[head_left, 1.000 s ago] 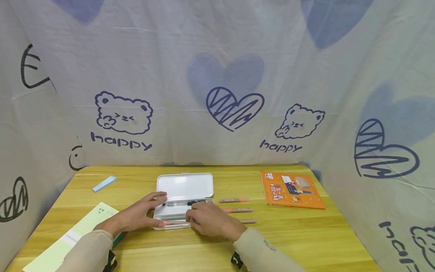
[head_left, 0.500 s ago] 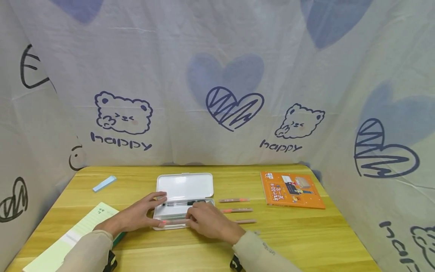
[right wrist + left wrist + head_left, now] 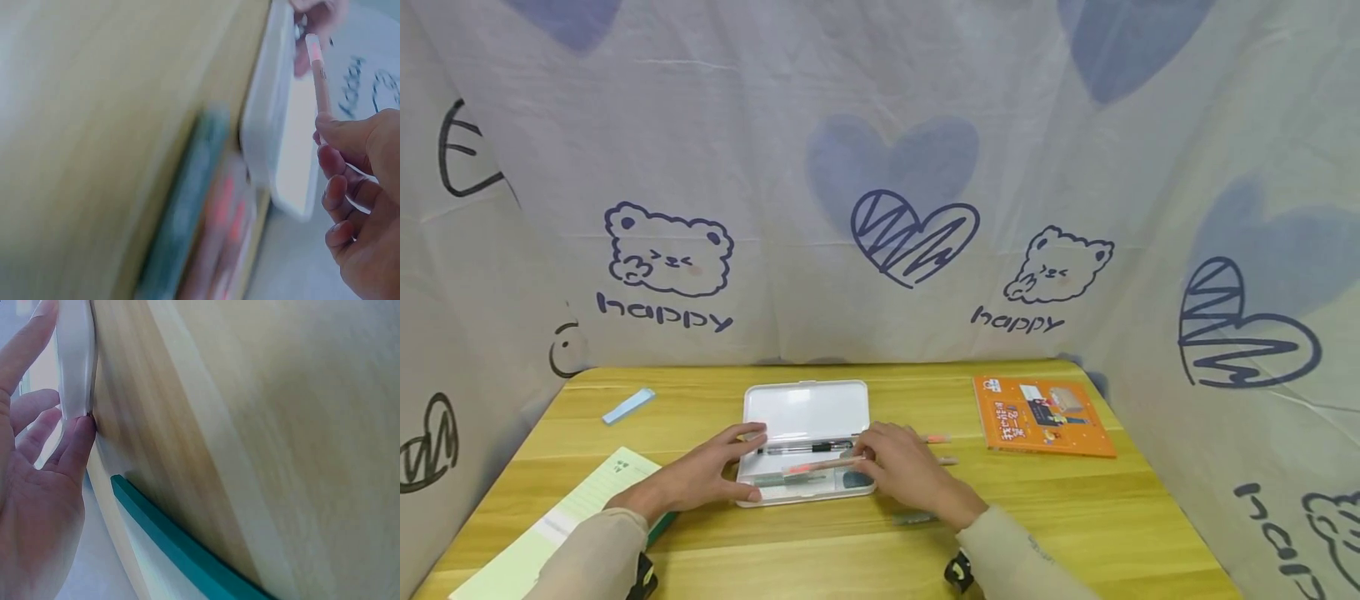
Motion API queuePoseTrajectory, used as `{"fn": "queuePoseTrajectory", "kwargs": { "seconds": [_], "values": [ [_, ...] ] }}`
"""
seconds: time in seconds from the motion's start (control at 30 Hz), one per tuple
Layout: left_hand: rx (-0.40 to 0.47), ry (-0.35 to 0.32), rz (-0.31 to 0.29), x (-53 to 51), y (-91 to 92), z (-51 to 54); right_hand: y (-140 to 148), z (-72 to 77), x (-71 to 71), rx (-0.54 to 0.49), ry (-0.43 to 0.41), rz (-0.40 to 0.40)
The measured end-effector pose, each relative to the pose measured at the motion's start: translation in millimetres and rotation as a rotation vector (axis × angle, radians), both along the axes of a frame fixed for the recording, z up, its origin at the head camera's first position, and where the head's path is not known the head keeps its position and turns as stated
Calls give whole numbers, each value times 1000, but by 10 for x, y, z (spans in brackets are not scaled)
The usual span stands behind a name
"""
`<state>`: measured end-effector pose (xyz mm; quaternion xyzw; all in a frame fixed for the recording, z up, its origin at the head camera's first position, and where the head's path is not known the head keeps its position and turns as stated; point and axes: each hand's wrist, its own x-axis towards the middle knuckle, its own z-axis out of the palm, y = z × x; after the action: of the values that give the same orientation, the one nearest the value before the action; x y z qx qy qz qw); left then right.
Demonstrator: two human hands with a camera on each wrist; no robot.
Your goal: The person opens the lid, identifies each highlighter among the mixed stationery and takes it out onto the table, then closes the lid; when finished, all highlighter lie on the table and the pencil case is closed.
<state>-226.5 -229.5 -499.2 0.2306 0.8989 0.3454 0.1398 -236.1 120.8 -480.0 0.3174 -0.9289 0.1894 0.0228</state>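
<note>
A white pencil case (image 3: 806,412) lies with its lid flung back on the table. My left hand (image 3: 703,471) holds its left end, thumb at the near side and fingers at the far side; the left wrist view has them on the case's wall (image 3: 76,362). Between thumb and fingertips, my right hand (image 3: 906,468) pinches a brownish marker pen with a pink-orange tip (image 3: 820,466), held above the case's right half and pointing left. A black-and-clear pen (image 3: 812,447) lies inside, beside a greenish transparent piece (image 3: 772,481).
Right of the case lie similar pink-tipped pens (image 3: 938,438), partly hidden by my right hand, and a dark green pen (image 3: 184,206). An orange book (image 3: 1045,417) is at the right, a pale green notepad (image 3: 561,521) at the left, and a light-blue strip (image 3: 628,406) behind it.
My right hand has lifted the pink-tipped marker pen from the case's near side and moved right and away from me. My left hand has stayed on the case.
</note>
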Motion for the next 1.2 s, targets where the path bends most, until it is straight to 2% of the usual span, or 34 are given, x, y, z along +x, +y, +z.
{"fn": "queuePoseTrajectory", "kwargs": {
  "seconds": [0.13,0.33,0.63,0.93,1.1,1.2],
  "values": [
    [-2,-4,3,-4,1,-9,452,60,-20,-55,62,-36],
    [2,3,3,-7,-11,-7,1224,124,-5,-105,51,-92],
    [11,-2,0,-9,-8,-9,2110,-1,106,-125,52,-142],
    [7,1,-1,-8,-7,-8,2571,-162,195,-110,32,-175],
    [3,2,-2,-3,-6,-6,2665,-240,186,-88,-44,-232],
    [5,1,-3,-2,-6,0,2693,-278,162,-73,-109,-240]
  ]
}}
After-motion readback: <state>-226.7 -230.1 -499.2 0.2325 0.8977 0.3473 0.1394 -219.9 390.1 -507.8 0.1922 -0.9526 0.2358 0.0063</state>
